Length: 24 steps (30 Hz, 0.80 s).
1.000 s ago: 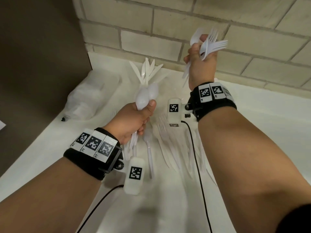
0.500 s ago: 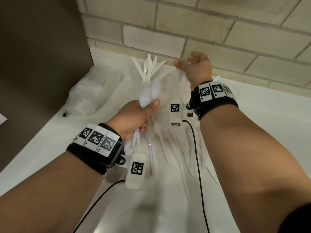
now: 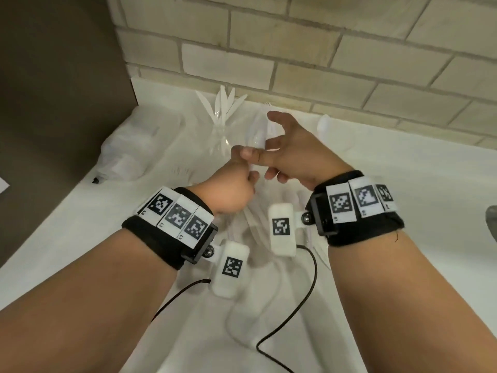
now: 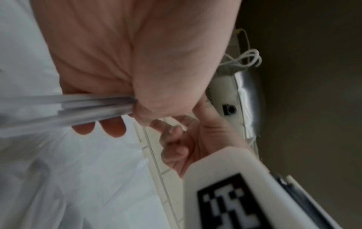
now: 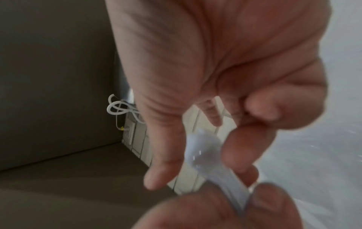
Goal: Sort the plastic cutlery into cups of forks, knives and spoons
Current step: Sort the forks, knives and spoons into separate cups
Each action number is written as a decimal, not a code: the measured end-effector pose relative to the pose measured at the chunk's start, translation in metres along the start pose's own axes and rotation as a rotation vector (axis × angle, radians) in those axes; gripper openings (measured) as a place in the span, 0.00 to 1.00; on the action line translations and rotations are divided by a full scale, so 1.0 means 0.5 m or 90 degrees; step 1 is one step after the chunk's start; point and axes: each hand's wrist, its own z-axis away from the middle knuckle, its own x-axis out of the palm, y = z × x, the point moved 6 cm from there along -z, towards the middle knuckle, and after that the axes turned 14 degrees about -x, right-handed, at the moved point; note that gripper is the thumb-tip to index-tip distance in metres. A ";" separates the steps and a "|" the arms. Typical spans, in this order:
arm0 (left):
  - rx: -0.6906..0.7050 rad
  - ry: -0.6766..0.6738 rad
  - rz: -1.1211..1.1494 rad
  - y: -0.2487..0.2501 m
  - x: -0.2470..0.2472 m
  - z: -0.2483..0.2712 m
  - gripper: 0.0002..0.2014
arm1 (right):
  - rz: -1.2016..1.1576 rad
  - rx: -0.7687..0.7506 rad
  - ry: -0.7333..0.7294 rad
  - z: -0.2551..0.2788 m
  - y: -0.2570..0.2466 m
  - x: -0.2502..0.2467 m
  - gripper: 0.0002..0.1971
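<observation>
Your left hand's fingers (image 4: 109,128) are curled tight around a bundle of white plastic spoons (image 5: 203,153); the handles stick out of your fist as a blurred grey streak in the left wrist view, and how many there are cannot be counted. Your left hand (image 3: 228,187) holds them above the white table (image 3: 403,184), bowls pointing up toward your right hand (image 3: 293,154). Your right fingers (image 5: 162,155) are spread and loosely bent around the spoon bowls; the thumb sits beside one bowl, but whether it touches or pinches it cannot be told through the blur.

Under your wrists lie more loose white plastic cutlery pieces (image 3: 252,224), mostly hidden by the hands and the white tagged camera pods. Behind your left hand stands a clear plastic cup (image 3: 219,138) with white plastic knives (image 3: 223,106) fanning out of it, close to the brick wall (image 3: 322,49). Further cups behind your right hand are barely made out. A crumpled clear plastic bag (image 3: 134,149) lies at the left by the dark panel.
</observation>
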 end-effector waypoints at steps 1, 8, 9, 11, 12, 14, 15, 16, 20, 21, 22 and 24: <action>0.018 -0.002 -0.020 0.009 0.004 0.003 0.13 | -0.003 -0.021 0.005 -0.001 0.003 0.010 0.46; 0.058 -0.029 -0.064 0.035 0.033 0.027 0.10 | -0.012 -0.081 0.136 0.053 0.009 -0.051 0.16; 0.056 -0.026 -0.090 0.033 0.035 0.025 0.10 | -0.023 -0.073 0.139 0.058 0.011 -0.056 0.14; 0.085 -0.021 -0.139 0.044 0.044 0.029 0.11 | -0.036 -0.058 0.137 0.062 0.014 -0.061 0.15; 0.103 -0.032 -0.143 0.050 0.050 0.031 0.11 | -0.030 -0.055 0.137 0.062 0.016 -0.063 0.15; 0.109 -0.066 -0.128 0.057 0.061 0.036 0.11 | -0.007 -0.056 0.138 0.059 0.019 -0.066 0.11; 0.103 -0.079 -0.113 0.058 0.062 0.037 0.11 | 0.007 -0.060 0.138 0.059 0.020 -0.069 0.09; 0.097 -0.090 -0.095 0.057 0.062 0.035 0.12 | 0.020 -0.067 0.139 0.058 0.022 -0.074 0.07; 0.072 -0.035 -0.076 0.032 0.033 0.024 0.22 | 0.034 -0.104 0.231 0.071 0.017 -0.149 0.07; 0.057 -0.013 -0.071 0.020 0.024 0.020 0.22 | 0.046 -0.122 0.280 0.074 0.013 -0.182 0.07; 0.046 0.009 -0.077 0.008 0.016 0.016 0.22 | 0.066 -0.147 0.338 0.077 0.006 -0.218 0.08; 0.025 0.048 -0.118 -0.016 0.005 0.008 0.18 | 0.141 -0.200 0.446 0.077 -0.006 -0.280 0.09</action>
